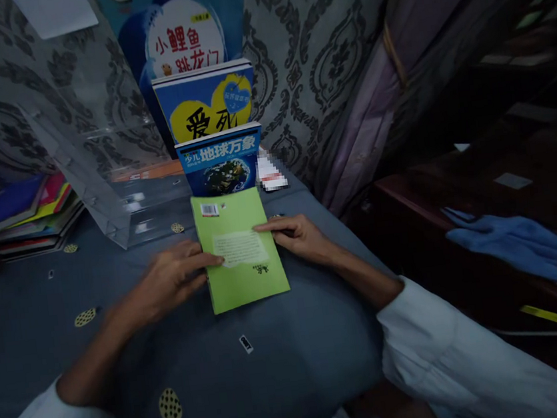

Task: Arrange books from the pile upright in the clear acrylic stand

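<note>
A green book (240,250) lies back cover up on the blue-grey cloth (285,356), barcode at its far left corner. My left hand (173,281) rests on the book's left edge, fingers stretched flat onto the cover. My right hand (296,234) lies on the right edge, fingers also extended across the cover. Neither hand grips the book. Just beyond it stand three blue books in a row: a small one with an earth picture (220,162), a taller one with a yellow heart (206,103), and the tallest behind (178,32).
A clear plastic stand (97,162) leans at the left of the standing books. A stack of colourful books (23,218) lies far left. A patterned curtain (321,50) hangs behind. To the right, a dark wooden surface holds a blue cloth (514,242).
</note>
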`<state>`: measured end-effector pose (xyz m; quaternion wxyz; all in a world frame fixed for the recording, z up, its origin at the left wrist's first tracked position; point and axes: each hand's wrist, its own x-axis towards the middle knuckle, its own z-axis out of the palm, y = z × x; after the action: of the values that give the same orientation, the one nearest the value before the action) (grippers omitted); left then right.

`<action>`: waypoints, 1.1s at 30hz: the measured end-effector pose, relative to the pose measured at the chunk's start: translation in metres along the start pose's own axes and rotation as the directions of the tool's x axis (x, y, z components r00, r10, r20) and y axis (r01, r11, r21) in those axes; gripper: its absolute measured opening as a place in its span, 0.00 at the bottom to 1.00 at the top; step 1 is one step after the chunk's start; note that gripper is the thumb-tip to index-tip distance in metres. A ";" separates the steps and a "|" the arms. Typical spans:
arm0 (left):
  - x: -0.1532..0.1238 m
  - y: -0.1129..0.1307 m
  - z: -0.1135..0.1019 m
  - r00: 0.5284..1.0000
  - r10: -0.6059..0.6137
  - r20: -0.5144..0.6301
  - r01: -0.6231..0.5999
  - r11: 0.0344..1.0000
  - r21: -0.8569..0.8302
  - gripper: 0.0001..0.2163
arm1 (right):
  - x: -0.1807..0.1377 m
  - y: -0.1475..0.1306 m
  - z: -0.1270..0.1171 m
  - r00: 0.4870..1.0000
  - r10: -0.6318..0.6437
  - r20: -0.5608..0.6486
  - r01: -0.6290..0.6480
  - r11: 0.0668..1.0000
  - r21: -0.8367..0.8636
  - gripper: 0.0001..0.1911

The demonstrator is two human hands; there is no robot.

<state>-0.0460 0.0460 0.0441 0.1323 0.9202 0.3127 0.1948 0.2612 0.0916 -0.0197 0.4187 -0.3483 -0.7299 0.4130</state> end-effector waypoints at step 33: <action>0.009 -0.026 0.052 0.959 -0.284 -0.007 0.274 0.918 0.288 0.24 | -0.003 0.005 0.009 0.985 -0.059 0.163 0.152 0.747 -0.647 0.18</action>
<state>-0.0300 0.0654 -0.0095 0.0297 0.8789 0.4631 0.1105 0.2552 0.0886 -0.0278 0.2432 -0.4030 -0.8729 0.1284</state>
